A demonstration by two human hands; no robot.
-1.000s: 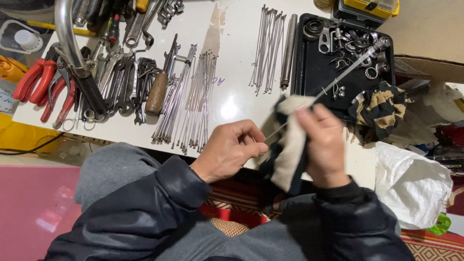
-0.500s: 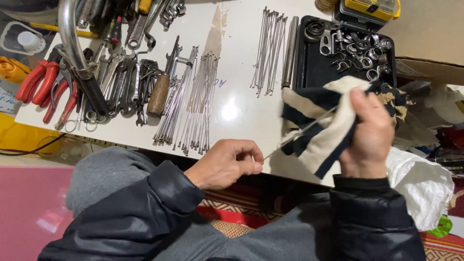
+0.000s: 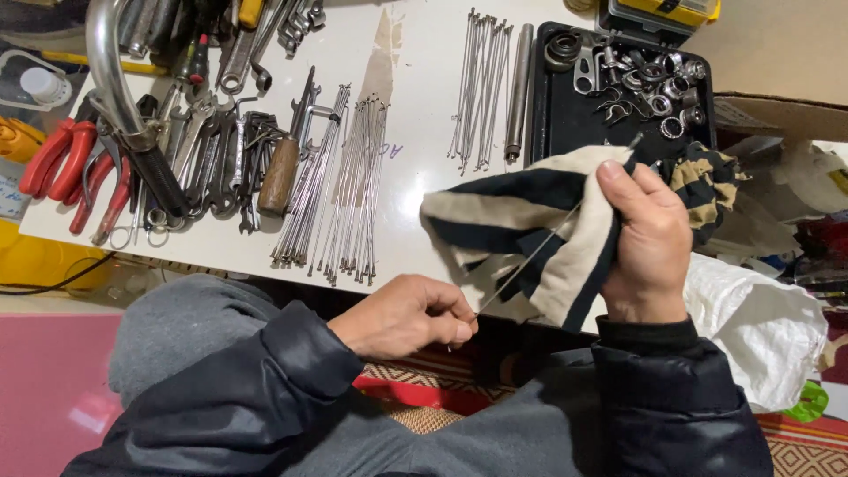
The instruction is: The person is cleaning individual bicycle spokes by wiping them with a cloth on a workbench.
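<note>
Left hand (image 3: 408, 316) low, near the lap, fingers curled shut, pinching one end of a thin metal spoke (image 3: 530, 258). Right hand (image 3: 649, 240) higher, closed tight around a striped rag (image 3: 517, 212), dark and cream, bunched over the spoke's far stretch. Spoke slanting up and right from the left pinch, through the rag, with its tip poking out just past the right thumb, over the near edge of the black tray (image 3: 565, 115). Risky spots aplenty here. Thin pinch at the left end: likely to slip if the rag drags hard, sending the spoke down between the knees. Free tip beside the tray's loose rings and nuts (image 3: 658, 84): one long stroke could flick them across the white table (image 3: 424, 79). Too firm a squeeze with the rag probably means a bent spoke, slender as it looks. Rag's loose tail hanging toward the table edge, close to the nearer spoke bundle (image 3: 340, 190), apt to snag and scatter those rows. Second bundle (image 3: 480, 88) farther back, beside a steel tube (image 3: 519, 93), safer. Wooden-handled tool (image 3: 281, 172), wrenches and red pliers (image 3: 75, 172) well to the left, out of harm's way.
</note>
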